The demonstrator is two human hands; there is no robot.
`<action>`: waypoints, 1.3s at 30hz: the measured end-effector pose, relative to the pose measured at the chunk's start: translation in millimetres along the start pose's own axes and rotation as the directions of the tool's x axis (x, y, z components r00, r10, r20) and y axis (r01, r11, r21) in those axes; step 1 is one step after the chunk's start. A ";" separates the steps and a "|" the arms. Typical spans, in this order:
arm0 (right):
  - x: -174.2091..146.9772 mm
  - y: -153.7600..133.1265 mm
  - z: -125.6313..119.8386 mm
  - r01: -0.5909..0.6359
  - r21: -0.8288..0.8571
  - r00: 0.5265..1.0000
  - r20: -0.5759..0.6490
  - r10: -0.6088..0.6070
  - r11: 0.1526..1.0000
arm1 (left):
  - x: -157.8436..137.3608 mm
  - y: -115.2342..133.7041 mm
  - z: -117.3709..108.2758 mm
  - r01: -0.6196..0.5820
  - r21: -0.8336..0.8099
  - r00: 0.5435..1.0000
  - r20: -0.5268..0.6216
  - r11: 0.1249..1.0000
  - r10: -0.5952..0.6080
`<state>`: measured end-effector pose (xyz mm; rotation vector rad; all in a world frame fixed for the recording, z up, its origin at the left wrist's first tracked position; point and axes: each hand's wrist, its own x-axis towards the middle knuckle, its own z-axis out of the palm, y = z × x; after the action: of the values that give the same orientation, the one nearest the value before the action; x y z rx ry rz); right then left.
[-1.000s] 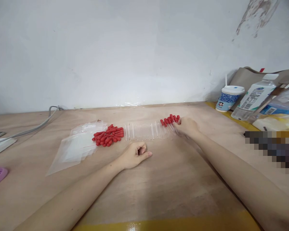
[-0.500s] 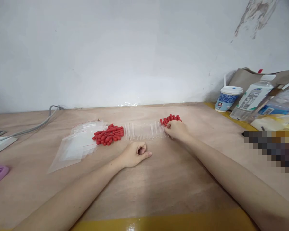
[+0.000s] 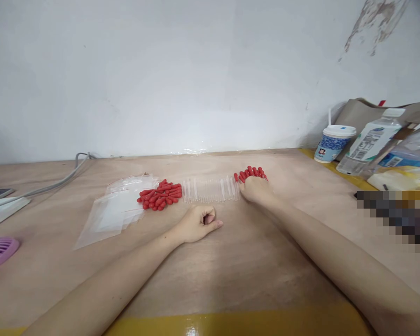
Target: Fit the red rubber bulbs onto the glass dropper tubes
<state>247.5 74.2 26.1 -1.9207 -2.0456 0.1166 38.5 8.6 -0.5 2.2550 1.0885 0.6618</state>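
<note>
My left hand (image 3: 200, 224) rests on the table with its fingers loosely curled and the thumb stretched out; nothing shows in it. Beyond it lies a row of thin clear tubes (image 3: 212, 190), side by side. A pile of red rubber bulbs (image 3: 159, 195) touches the row's left end. My right hand (image 3: 256, 190) is at the row's right end, its fingers bent together. What they hold, if anything, is hidden. Just behind that hand lies a group of red-topped droppers (image 3: 251, 172), partly covered by it.
Flat clear zip bags (image 3: 112, 212) lie left of the red pile. A grey cable (image 3: 61, 183) and a purple slatted object (image 3: 0, 252) are farther left. At the right stand a paper cup (image 3: 334, 143), a plastic bottle (image 3: 371, 142) and a grey bag (image 3: 353, 112).
The view has shifted slightly, moving everything a little to the right. My right hand has moved slightly left relative to the red-topped droppers. My left hand stays curled in its place.
</note>
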 end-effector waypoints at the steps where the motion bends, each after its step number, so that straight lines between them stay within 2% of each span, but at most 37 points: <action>1: 0.1 0.4 -6.7 -0.058 -0.012 0.998 -0.002 0.058 0.998 | 0.0 -0.2 0.0 -0.004 0.002 1.000 -0.001 1.000 0.004; 3: -1.0 1.4 -19.4 -0.148 -0.029 0.989 -0.017 0.148 0.989 | -0.2 -0.7 0.0 -0.014 0.002 1.000 -0.007 1.000 0.014; 4: -2.7 1.9 -23.6 -0.155 -0.028 0.987 -0.039 0.154 0.988 | -0.4 -0.9 0.0 -0.020 0.001 1.000 -0.013 1.000 0.020; 6: -9.5 3.7 -25.2 -0.092 -0.029 0.991 -0.095 0.089 0.995 | -1.1 -1.0 0.1 -0.027 -0.005 0.999 -0.022 1.000 0.026; 8: -20.4 7.0 -17.6 0.075 -0.040 0.988 -0.133 -0.079 0.996 | -1.7 -0.6 0.5 -0.027 -0.022 0.999 -0.038 0.999 0.027; 9: -26.8 9.4 -11.6 0.185 -0.044 0.972 -0.140 -0.189 0.982 | -1.9 -0.2 0.8 -0.027 -0.037 0.999 -0.046 0.999 0.025; 11: -40.1 15.2 1.0 0.405 -0.035 0.904 -0.137 -0.406 0.914 | -1.9 0.4 1.8 -0.028 -0.062 0.998 -0.062 0.998 0.024; 14: -56.1 23.2 12.6 0.537 -0.044 0.831 -0.147 -0.537 0.842 | -1.9 0.6 3.5 -0.023 -0.034 0.996 -0.083 0.999 0.020; 17: -63.4 27.1 13.7 0.561 -0.077 0.815 -0.125 -0.566 0.824 | -2.8 -0.3 0.6 -0.015 0.146 0.987 -0.159 0.989 0.038; 19: -63.7 28.2 12.4 0.569 -0.078 0.812 -0.100 -0.575 0.818 | -3.8 -0.9 -7.4 0.014 0.383 0.970 -0.231 0.924 0.081; 21: -62.4 29.0 11.8 0.569 -0.046 0.816 -0.094 -0.570 0.821 | -4.8 -1.5 -21.0 0.095 0.640 0.954 -0.277 0.763 0.114; 23: -61.0 29.4 12.4 0.565 0.013 0.821 -0.101 -0.561 0.825 | -5.5 -2.6 -37.4 0.198 0.794 0.947 -0.306 0.574 0.096; 25: -60.4 29.1 13.8 0.565 0.081 0.824 -0.117 -0.555 0.821 | -6.4 -5.0 -52.5 0.285 0.842 0.938 -0.344 0.458 0.049; 27: -60.6 27.8 15.7 0.562 0.150 0.827 -0.132 -0.547 0.813 | -7.4 -8.8 -62.8 0.334 0.852 0.931 -0.365 0.404 0.001; 31: -61.0 22.8 20.0 0.534 0.262 0.845 -0.163 -0.509 0.804 | -8.9 -18.0 -68.4 0.335 0.866 0.940 -0.332 0.372 -0.075; 34: -60.2 18.8 22.8 0.486 0.313 0.874 -0.141 -0.466 0.816 | -8.5 -22.3 -66.9 0.313 0.873 0.949 -0.299 0.374 -0.096; 39: -58.8 15.4 24.2 0.494 0.339 0.866 -0.110 -0.488 0.801 | -7.1 -22.8 -62.7 0.287 0.901 0.957 -0.286 0.327 -0.051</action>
<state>257.2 21.7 -11.8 -1.1285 -2.2532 0.3193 -17.4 31.0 29.0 2.9395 2.2403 0.0995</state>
